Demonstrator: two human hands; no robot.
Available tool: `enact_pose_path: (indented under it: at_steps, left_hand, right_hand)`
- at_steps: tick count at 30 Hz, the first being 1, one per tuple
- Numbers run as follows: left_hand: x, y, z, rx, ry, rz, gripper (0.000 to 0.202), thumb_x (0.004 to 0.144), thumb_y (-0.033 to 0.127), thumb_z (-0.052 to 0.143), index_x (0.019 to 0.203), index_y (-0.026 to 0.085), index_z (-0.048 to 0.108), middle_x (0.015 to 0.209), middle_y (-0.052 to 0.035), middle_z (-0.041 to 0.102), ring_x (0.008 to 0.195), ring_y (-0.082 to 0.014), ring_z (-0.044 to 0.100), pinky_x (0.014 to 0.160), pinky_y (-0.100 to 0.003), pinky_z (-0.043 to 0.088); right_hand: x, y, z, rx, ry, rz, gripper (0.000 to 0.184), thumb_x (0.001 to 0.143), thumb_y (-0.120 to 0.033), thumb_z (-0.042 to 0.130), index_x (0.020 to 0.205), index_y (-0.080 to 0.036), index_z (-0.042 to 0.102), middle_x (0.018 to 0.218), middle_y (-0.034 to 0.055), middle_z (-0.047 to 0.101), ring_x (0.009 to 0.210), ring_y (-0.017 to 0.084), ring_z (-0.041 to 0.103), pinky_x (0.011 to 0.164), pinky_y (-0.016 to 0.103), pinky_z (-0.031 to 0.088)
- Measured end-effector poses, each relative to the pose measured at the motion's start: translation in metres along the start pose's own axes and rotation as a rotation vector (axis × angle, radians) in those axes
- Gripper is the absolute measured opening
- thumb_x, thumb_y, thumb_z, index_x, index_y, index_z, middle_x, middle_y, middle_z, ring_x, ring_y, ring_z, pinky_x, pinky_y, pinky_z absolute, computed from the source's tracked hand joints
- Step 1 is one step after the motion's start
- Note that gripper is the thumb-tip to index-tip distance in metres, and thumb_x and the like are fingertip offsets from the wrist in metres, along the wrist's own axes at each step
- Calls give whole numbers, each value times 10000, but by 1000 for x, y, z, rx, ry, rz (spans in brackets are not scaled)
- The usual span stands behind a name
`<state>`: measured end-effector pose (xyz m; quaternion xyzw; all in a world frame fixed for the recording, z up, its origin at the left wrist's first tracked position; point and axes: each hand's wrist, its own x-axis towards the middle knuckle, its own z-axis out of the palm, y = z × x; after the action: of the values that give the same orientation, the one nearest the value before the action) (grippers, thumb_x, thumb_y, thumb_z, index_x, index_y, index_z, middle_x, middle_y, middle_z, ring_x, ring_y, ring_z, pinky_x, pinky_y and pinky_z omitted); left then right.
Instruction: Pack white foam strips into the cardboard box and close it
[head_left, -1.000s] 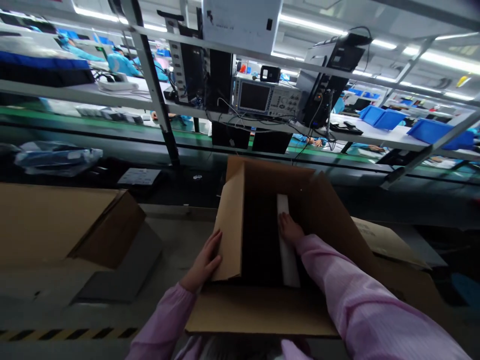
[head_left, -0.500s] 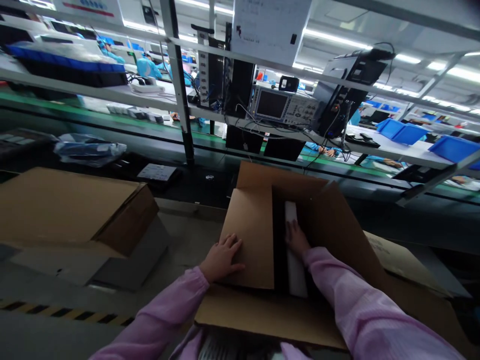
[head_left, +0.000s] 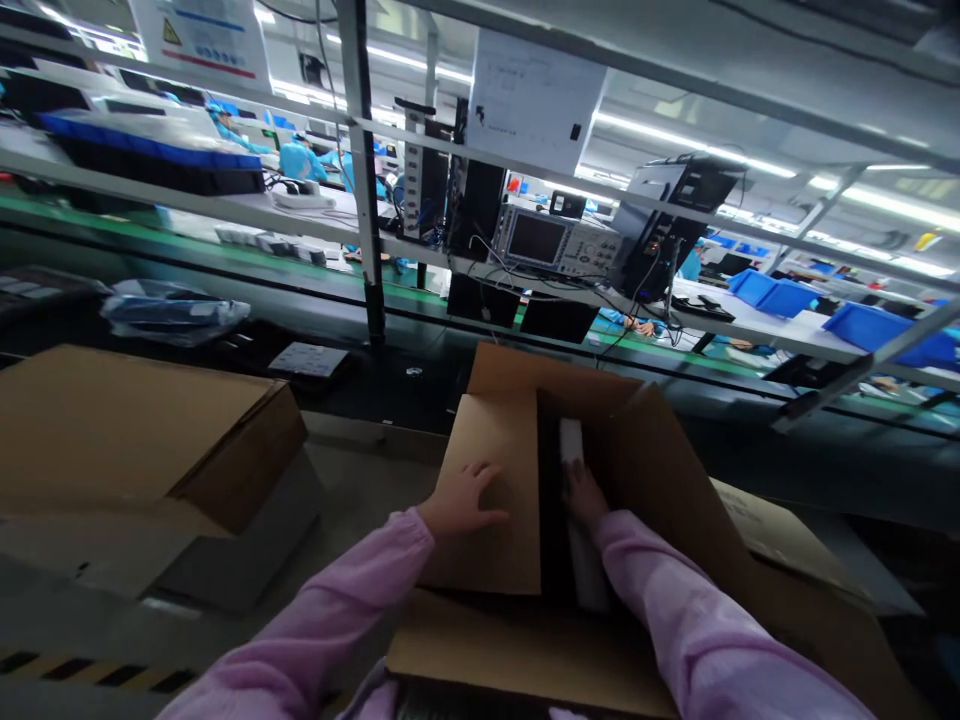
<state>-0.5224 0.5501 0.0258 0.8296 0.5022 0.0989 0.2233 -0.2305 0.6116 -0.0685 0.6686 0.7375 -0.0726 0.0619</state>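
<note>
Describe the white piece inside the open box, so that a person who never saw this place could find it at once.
Find the open cardboard box in front of the person, right of the closed carton. In its dark opening, beside the flap under the left hand, a long white strip runs front to back, with the right hand on it. It is the only white thing inside.

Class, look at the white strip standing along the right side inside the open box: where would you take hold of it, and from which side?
Probably its far end, from above. The white strip runs lengthwise in a narrow gap of the box; the right hand covers its middle, and the left flap crowds the left.
</note>
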Motion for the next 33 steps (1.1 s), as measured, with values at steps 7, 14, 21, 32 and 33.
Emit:
enact_pose_path:
  at_steps: [7,14,21,32,33]
  left_hand:
    - [41,5,15,80,-80,58,882,817,629,663,1536,256,313,1615,-124,211,1458,-459,165,1115,-708,209]
    - [50,1,18,156,-130,56,869,820,605,673,1532,250,323,1613,-143,201,1452,-474,168,1100,-724,203]
    - [49,3,22,270,-194,37,874,847,644,613,1549,248,275,1620,-138,177,1462,-450,158,1112,-704,202]
    - [78,41,-7,206,-70,190,826,793,636,669,1451,188,449,1546,-192,330,1379,-436,343,1079,-588,361]
    - [77,51,-5,248,-103,280,763,785,611,692,1405,205,510,1567,-164,312,1416,-443,274,1101,-629,310]
  right_hand:
    - [1,1,-27,21,-140,-11,532,1000,-367,437,1491,-179,355,1582,154,292,1445,302,307,1120,538,357]
    - [-10,32,-148,-30,-121,-86,537,918,-390,564,1418,-207,485,1473,124,481,1348,271,455,1129,446,347]
    - [-106,90,-207,-132,-3,374,833,841,-576,567,1516,-160,309,1559,231,285,1395,457,324,1031,708,323]
    - [-212,72,-112,174,185,316,889,725,-452,698,1497,-185,348,1543,190,261,1377,363,406,1118,452,379]
    - [-217,75,-108,184,226,296,863,728,-464,681,1483,-181,373,1558,177,239,1394,368,378,1125,463,373]
